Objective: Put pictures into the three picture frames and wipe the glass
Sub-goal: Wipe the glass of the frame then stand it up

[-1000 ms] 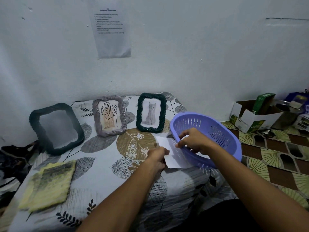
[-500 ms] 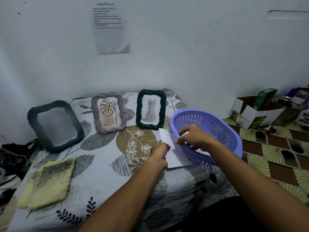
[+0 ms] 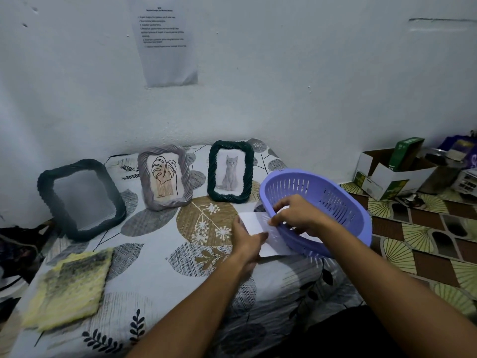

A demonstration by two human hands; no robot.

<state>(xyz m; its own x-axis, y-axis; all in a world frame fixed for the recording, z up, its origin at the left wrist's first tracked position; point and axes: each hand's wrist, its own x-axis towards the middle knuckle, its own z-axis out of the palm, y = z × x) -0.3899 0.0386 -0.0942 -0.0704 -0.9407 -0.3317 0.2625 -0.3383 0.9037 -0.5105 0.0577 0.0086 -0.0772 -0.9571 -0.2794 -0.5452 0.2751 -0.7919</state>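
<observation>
both arms extended; left hand [image 3: 247,237] pinching, right hand [image 3: 296,214] fingers curled, gripping.

Three picture frames [image 3: 81,200] [image 3: 165,177] [image 3: 230,171], two hands [image 3: 247,237] [image 3: 296,215], one purple basket [image 3: 335,202], one white paper [image 3: 258,226], one yellow cloth [image 3: 69,288]

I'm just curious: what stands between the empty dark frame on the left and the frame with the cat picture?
In the head view, a grey frame holding a leaf drawing stands between the empty frame and the cat frame.

Back row: three frames [image 3: 82,200] [image 3: 165,177] [image 3: 230,171] are standing against the wall [image 3: 284,99], blocking reach there.
Right edge: the purple basket [image 3: 343,195] is tilting over the bedsheet's corner.
Front left: the yellow cloth [image 3: 69,288] is lying flat.
Centre: bare bedsheet [image 3: 160,244] is lying open between frames and cloth.
</observation>
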